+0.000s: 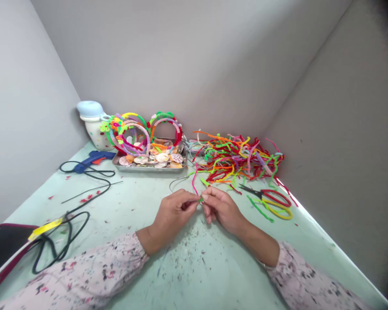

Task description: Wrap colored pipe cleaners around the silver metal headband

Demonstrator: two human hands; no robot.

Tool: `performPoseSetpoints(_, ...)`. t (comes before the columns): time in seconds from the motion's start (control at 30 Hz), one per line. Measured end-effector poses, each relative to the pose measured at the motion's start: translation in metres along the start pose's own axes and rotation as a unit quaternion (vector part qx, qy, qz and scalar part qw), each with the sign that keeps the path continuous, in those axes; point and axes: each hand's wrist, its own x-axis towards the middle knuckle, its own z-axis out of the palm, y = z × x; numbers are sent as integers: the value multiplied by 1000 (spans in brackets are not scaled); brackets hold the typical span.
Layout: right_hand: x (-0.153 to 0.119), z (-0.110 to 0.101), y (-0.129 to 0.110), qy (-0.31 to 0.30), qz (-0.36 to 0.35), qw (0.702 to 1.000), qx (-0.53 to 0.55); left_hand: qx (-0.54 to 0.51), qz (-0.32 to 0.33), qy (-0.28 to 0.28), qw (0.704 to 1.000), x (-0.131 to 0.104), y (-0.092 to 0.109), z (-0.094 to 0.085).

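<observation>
Pink fuzzy stem [195,181] stands up from fingertips, above bench [142,189], in front of pile of coloured stems [233,159]. Left hand [173,213] and right hand [224,211] both pinch at its lower end, small green piece [201,199] between fingertips. Exact join hidden by fingers. Step in hand judged as fine two-handed shaping or joining; next move calls for steady pinch, light force. Scissors [258,193] lie beyond right hand, untouched.
</observation>
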Motion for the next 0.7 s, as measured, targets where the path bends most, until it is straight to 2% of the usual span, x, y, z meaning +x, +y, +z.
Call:
performPoseSetpoints(0.23,-1,0,-1,-4,0,1000,0,23,7,3,1000,0,0,0)
performPoseSetpoints(0.5,-1,-1,2,11,-8,1000,21,0,-53,-3,999,1,4,1)
performPoseSetpoints(0.7,-1,0,1,7,-8,1000,8,14,-39,11,999,1,6,-1)
